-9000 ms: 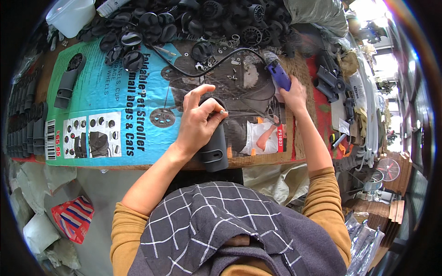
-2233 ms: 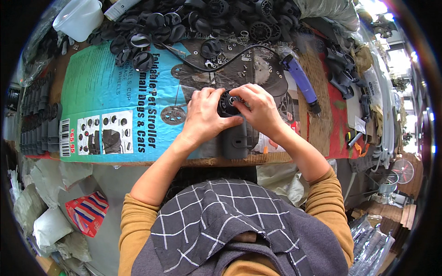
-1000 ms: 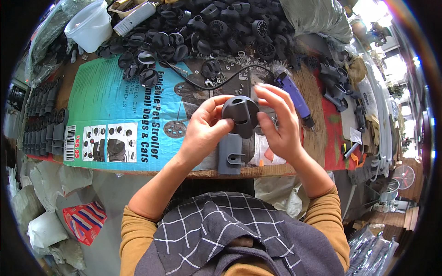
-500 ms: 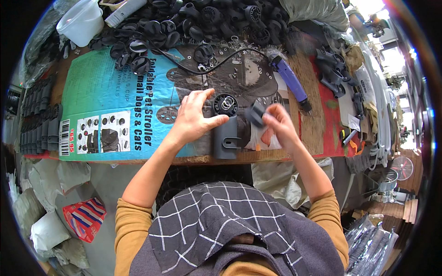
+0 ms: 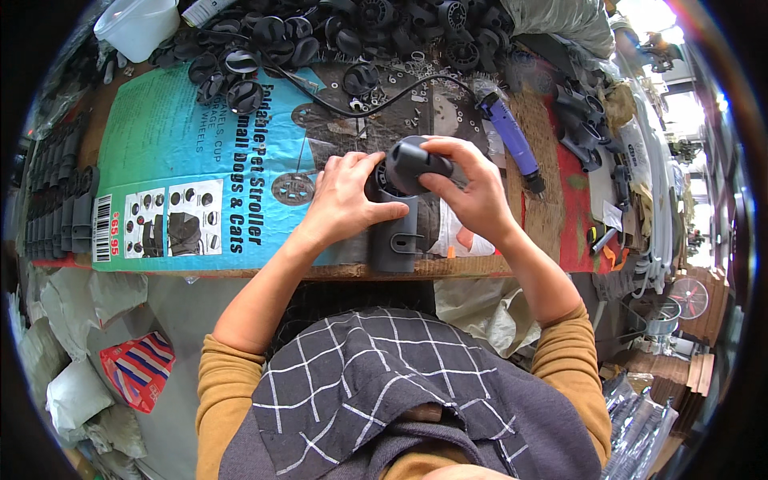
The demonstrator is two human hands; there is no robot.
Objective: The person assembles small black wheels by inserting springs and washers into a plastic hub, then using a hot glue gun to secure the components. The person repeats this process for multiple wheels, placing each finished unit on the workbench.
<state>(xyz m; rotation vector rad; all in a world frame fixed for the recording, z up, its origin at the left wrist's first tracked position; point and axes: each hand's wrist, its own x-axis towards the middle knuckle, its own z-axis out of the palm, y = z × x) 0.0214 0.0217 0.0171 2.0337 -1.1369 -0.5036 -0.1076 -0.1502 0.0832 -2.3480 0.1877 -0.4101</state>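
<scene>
Gripping the black cap (image 5: 410,164) in our right hand (image 5: 470,180), we are holding it tilted over the round end of the grey tube (image 5: 390,238), which our left hand (image 5: 346,196) is clasping; that tilt could be risking a snagged rim, or a loosened clasp could be letting the tube roll.

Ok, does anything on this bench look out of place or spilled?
The small metal parts look strewn: they lie loose on the printed cardboard, in no container. The black cap is tilted, but the right hand holds it, so that seems ordinary.
</scene>
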